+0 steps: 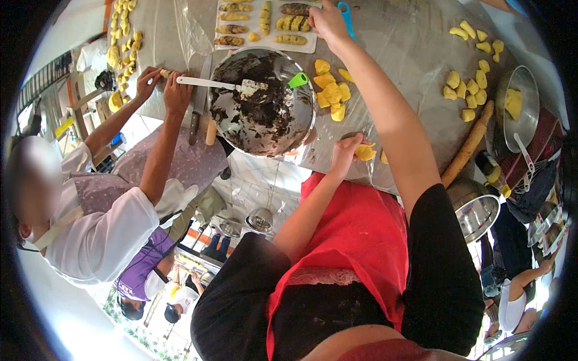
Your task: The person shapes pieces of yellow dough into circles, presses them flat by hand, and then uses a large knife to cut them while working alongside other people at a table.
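My left hand [345, 155], low at the near table edge, holds a flattened piece of yellow dough [365, 152] by the fingers. My right hand [326, 25] reaches to the right edge of a white tray [289, 44]. Its fingertips are partly cut off at the top, and any hold is unclear. Beside it lies a blue plastic utensil [346, 20]. On the tray rest several yellow dough rolls [290, 39], some streaked dark. Between my arms sits a cluster of yellow dough chunks [333, 92]. A metal bowl [311, 131] smeared with dark filling contains a white-handled spatula [207, 83] and a green-handled utensil [298, 80].
At left, a co-worker's hands [176, 94] work above the table near a knife [195, 122]. More dough pieces [472, 88] lie at right, beside a wooden rolling pin [467, 144] and a clear bowl [537, 97]. A steel bowl [492, 216] stands below the pin.
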The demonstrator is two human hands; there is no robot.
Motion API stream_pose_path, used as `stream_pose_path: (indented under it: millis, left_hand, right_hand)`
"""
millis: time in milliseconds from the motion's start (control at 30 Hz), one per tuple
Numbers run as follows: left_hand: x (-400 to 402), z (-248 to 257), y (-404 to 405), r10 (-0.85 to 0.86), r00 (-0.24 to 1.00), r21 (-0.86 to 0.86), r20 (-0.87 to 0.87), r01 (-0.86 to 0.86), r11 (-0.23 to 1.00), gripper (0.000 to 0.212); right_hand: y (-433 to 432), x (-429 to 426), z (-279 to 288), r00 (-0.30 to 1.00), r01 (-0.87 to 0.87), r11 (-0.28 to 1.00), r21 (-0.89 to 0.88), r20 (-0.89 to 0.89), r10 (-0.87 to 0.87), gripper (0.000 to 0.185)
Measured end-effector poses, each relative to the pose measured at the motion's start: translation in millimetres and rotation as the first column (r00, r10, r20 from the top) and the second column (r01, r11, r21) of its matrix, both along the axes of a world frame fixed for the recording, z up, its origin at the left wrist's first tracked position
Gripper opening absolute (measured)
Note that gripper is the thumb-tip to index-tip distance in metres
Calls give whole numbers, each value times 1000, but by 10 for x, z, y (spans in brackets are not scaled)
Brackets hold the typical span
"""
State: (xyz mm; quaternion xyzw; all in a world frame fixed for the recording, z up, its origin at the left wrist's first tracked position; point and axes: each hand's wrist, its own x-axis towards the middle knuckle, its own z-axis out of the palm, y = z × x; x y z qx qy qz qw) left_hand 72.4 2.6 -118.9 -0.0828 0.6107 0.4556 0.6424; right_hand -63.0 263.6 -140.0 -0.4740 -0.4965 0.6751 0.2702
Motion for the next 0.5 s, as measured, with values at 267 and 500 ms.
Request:
stream_pose_path:
  millis: [267, 500]
  left_hand:
    - [39, -105, -56, -16, 1000, 40, 16, 16, 999, 44]
    - [41, -42, -13, -25, 1000, 36, 7, 25, 999, 44]
  right_hand:
    - [-17, 29, 10, 996, 31, 999, -21, -88, -32, 43]
    - [-29, 64, -78, 999, 37, 997, 72, 7, -38, 41]
